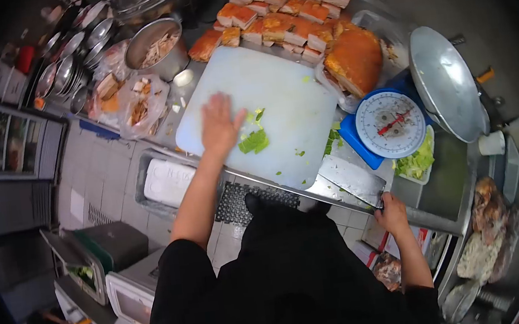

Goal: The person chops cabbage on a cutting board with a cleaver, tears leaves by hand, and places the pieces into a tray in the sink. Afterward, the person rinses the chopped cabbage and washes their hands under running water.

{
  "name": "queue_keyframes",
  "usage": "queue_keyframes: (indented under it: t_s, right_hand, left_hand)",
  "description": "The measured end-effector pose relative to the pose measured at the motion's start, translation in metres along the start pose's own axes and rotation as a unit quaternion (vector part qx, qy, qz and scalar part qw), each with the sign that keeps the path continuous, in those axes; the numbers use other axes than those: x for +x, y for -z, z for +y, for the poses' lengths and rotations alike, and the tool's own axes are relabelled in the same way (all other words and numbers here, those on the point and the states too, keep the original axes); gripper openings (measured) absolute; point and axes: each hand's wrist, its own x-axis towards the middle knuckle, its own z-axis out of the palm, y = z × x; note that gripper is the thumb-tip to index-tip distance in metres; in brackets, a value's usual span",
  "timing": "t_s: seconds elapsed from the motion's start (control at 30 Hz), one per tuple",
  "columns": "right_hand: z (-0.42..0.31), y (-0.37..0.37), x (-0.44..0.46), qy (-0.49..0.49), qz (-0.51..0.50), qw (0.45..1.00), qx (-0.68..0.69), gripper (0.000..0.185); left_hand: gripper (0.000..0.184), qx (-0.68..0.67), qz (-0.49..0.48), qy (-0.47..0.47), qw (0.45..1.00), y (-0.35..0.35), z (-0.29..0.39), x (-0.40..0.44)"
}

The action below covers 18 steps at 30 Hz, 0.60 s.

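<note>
My left hand [220,126] lies flat, fingers spread and slightly blurred, over the left part of a white cutting board [290,95]. Just right of it are green leaf pieces [253,142] on the board. My right hand [392,212] is closed round the handle of a cleaver [356,180], whose broad blade lies over the metal counter right of the board's near corner. Beyond the blade stands a blue scale [390,124] with a round dial. More leaf bits are scattered at the board's near right edge.
Several roasted meat blocks [282,14] line the counter behind the board, with a larger piece [354,58] at right. A metal pot [156,49] and plastic bags [146,104] stand left. Chopped greens [417,159] fill a tray beside the scale; a metal basin [447,82] leans behind it.
</note>
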Motion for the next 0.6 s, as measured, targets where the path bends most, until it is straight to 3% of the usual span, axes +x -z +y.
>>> queue_keyframes:
  t_s: [0.07, 0.13, 0.23, 0.27, 0.3, 0.37, 0.4, 0.43, 0.5, 0.6]
  right_hand:
    - [-0.014, 0.021, -0.017, -0.006, 0.020, 1.000, -0.014, 0.036]
    - [-0.028, 0.041, -0.033, -0.004, 0.038, 0.999, -0.025, 0.035]
    - [-0.053, 0.065, -0.045, -0.014, 0.051, 0.999, 0.004, 0.039]
    - [-0.073, 0.074, -0.038, -0.033, 0.047, 0.997, 0.059, 0.041]
    - [-0.093, 0.080, -0.028, -0.051, 0.043, 0.991, 0.114, 0.043]
    - [-0.122, 0.076, 0.010, 0.006, 0.080, 0.987, 0.141, 0.045]
    - [-0.129, 0.063, 0.037, 0.022, 0.100, 0.985, 0.141, 0.044]
    - [-0.137, 0.051, 0.066, 0.038, 0.119, 0.982, 0.143, 0.043]
    - [-0.168, 0.051, 0.117, -0.005, 0.084, 0.992, 0.097, 0.039]
    - [-0.202, 0.039, 0.156, 0.006, 0.096, 0.992, 0.082, 0.036]
  left_hand:
    - [0.075, -0.060, -0.050, -0.050, 0.996, 0.004, 0.031, -0.002]
    - [0.073, -0.146, -0.166, -0.162, 0.962, 0.015, 0.051, -0.010]
    - [0.067, -0.141, -0.165, -0.258, 0.941, 0.042, 0.050, -0.029]
    - [0.052, -0.174, -0.114, -0.276, 0.938, 0.039, 0.045, -0.034]
    - [0.052, -0.173, -0.112, -0.280, 0.938, 0.032, 0.037, -0.036]
    - [0.036, -0.206, -0.070, -0.192, 0.957, 0.021, 0.024, -0.037]
    - [0.027, -0.210, 0.017, -0.161, 0.964, 0.037, 0.029, -0.035]
    - [0.027, -0.203, 0.020, -0.164, 0.965, 0.040, 0.026, -0.034]
    - [0.027, -0.181, 0.101, -0.049, 0.977, 0.040, 0.010, -0.038]
    - [0.038, -0.132, 0.104, -0.017, 0.986, 0.042, -0.010, -0.055]
